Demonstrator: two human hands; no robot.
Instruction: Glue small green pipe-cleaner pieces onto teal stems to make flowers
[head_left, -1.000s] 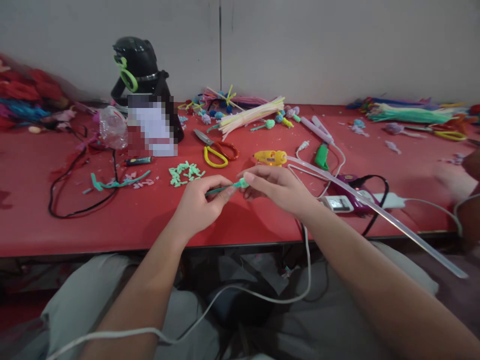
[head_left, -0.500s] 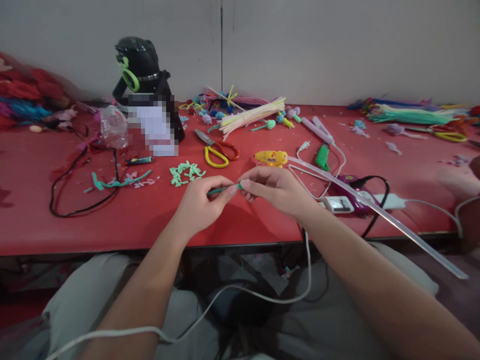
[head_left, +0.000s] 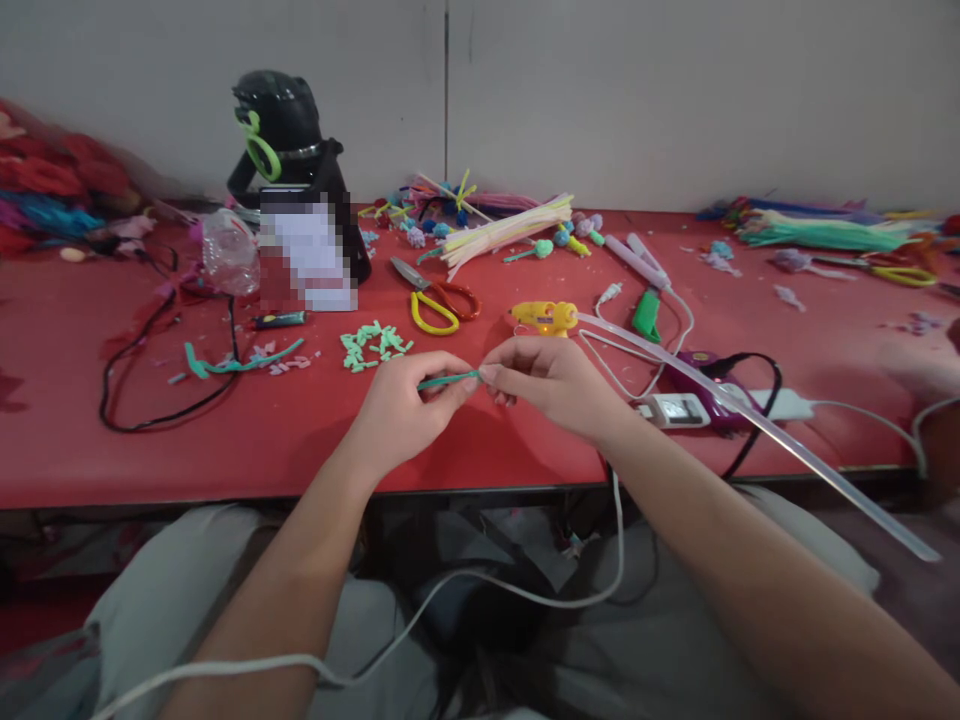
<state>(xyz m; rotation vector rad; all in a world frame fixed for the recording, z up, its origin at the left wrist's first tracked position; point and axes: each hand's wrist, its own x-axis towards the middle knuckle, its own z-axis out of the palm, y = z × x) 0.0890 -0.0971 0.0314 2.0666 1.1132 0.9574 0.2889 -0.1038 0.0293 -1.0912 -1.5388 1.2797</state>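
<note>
My left hand (head_left: 409, 405) pinches a thin green stem (head_left: 448, 380) that lies across its fingers. Its right end meets the fingertips of my right hand (head_left: 551, 380), which are pressed together on it. Both hands meet just above the red table (head_left: 300, 450), near its front edge. Left of them is a pile of short green pieces (head_left: 373, 346). Scissors with yellow and red handles (head_left: 435, 312) lie behind the hands. A yellow glue gun (head_left: 544, 318) with a long clear glue stick (head_left: 750, 415) rests beyond my right hand.
A black bottle (head_left: 281, 115) and a phone (head_left: 307, 250) stand at the back left. Bundles of pipe cleaners (head_left: 510, 232) lie at the back. A purple power strip (head_left: 705, 385) with cables is at the right, and a black cord (head_left: 109, 385) loops at the left.
The green stem shows a little more between my hands and lies flatter. Both hands have otherwise barely moved.
</note>
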